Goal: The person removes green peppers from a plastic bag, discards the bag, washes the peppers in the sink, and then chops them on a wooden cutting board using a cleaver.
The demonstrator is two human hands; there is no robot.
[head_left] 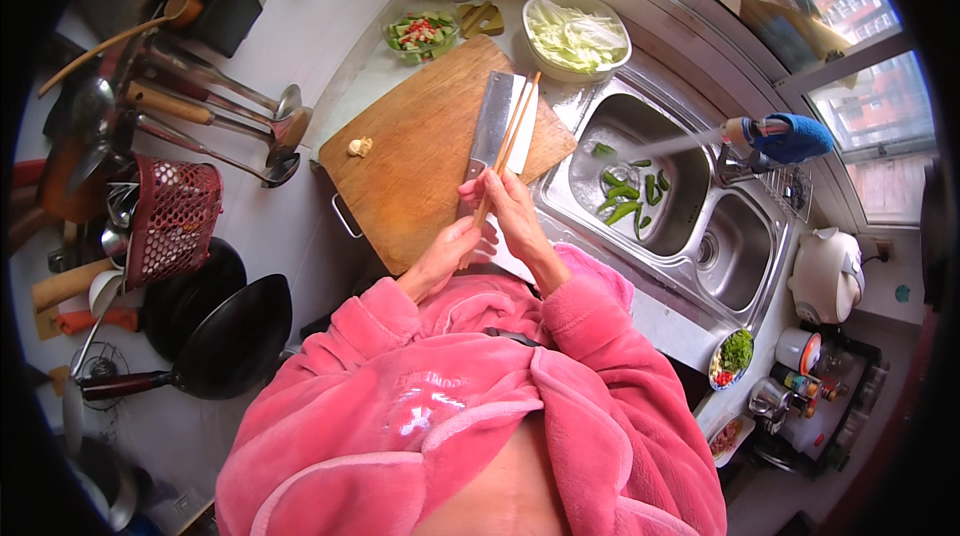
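A pair of wooden chopsticks (517, 123) points away from me over the cutting board. My left hand (444, 247) is closed around their near end, and my right hand (510, 207) grips them a little further up. Under them a cleaver (491, 116) and a second, pale blade (525, 116) lie on the wooden cutting board (420, 146); the cleaver's handle is partly hidden by my hands. Peeled garlic (360, 147) rests at the board's left side. Green peppers (621, 195) lie in the steel sink basin (694, 213) on the right, with water running from the faucet (739, 131).
Behind the board stand a bowl of shredded cabbage (576, 37) and a glass bowl of chopped vegetables (421, 35). Ladles (281, 165), a red perforated basket (174, 217) and a black wok (236, 341) hang at left. A rice cooker (827, 277) and a plate of herbs (731, 360) stand at right.
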